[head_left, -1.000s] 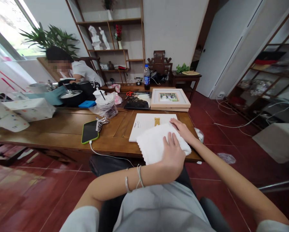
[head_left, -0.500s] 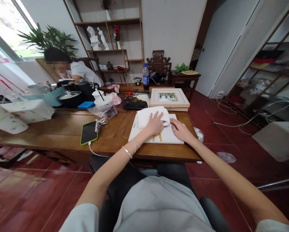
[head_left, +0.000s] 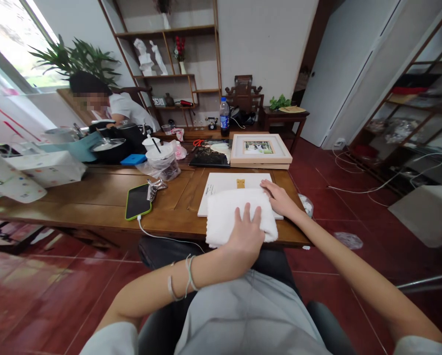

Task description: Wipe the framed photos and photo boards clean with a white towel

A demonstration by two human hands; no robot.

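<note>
A folded white towel (head_left: 224, 217) covers the front part of a white board (head_left: 215, 185) on the wooden table and hangs slightly past the table's front edge. My left hand (head_left: 246, 234) presses on the towel from above, open, with its fingers spread; the thumb is hidden. Beyond the towel, a small gold-brown mark (head_left: 240, 183) shows on the board, its lower part covered. My right hand (head_left: 278, 197) lies open at the board's right edge, fingers stretched out and touching it.
Behind the board are a light wooden picture frame (head_left: 261, 150) and a black-and-white panel (head_left: 209, 153). A cola bottle (head_left: 224, 118) stands at the back. To the left lie a charging phone (head_left: 138, 202) and a bagged cup (head_left: 161, 155). Another person (head_left: 128, 108) sits far left.
My left hand has drawn the towel toward my body, from the board's far part to its front edge and beyond. The gold-brown mark's upper part is now uncovered. My right hand stays at the board's edge.
</note>
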